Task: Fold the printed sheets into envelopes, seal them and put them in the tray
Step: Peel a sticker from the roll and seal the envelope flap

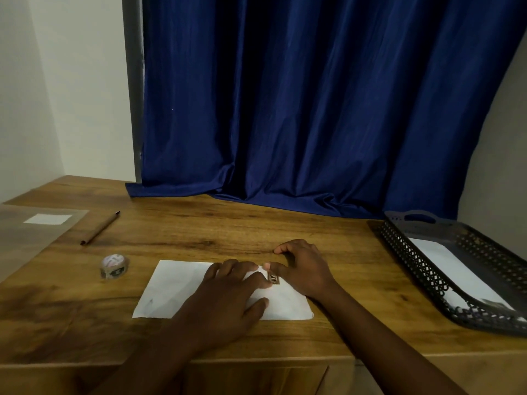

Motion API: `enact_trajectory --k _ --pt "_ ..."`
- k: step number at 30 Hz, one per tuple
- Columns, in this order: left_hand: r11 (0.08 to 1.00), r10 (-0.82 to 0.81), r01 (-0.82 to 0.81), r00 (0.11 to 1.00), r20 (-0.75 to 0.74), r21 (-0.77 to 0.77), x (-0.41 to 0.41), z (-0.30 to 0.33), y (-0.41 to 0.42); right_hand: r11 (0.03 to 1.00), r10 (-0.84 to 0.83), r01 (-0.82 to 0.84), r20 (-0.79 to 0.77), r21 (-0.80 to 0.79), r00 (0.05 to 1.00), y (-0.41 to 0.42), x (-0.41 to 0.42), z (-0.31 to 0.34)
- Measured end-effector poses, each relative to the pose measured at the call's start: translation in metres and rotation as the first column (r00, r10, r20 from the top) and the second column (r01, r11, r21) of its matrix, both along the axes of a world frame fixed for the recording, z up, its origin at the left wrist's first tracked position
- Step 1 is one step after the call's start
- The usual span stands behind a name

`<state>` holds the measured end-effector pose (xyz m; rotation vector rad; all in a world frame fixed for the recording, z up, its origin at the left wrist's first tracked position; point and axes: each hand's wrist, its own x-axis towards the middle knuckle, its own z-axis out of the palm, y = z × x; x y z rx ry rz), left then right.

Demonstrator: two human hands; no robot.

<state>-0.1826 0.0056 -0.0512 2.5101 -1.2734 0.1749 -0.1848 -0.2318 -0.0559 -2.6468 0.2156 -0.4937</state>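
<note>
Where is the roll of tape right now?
In the head view, the tape roll sits on the table's left side, between the pen and the folded sheet.

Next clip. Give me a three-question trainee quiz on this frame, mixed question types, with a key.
1. True or false: the left hand lies flat on the folded sheet.
2. Which lies nearest the tape roll? A) the tray B) the pen C) the curtain
3. Fill in: the right hand presses a small piece of ___ onto the sheet.

Key: 1 true; 2 B; 3 tape.
</note>
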Motion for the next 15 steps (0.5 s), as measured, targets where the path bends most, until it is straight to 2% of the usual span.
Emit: enact_trajectory --k 4,8,15 --pt "1.0 0.007 -0.007 1.0 -0.004 -0.001 -0.0028 0.0028 0.0008 0.999 0.031 -0.031 0.002 0.037 1.0 -0.0025 -0.0025 -0.0002" --pt "0.999 0.022 -0.022 1.0 -0.005 0.025 -0.0039 0.0053 -0.0006 0.996 0.078 -0.079 -0.034 -0.041 0.996 -0.0047 -0.005 -0.0004" --pt "1.0 0.006 -0.007 1.0 0.007 0.015 -0.002 0.0046 -0.0005 1.0 0.005 -0.005 0.001 -0.019 1.0 0.0019 -0.0025 0.001"
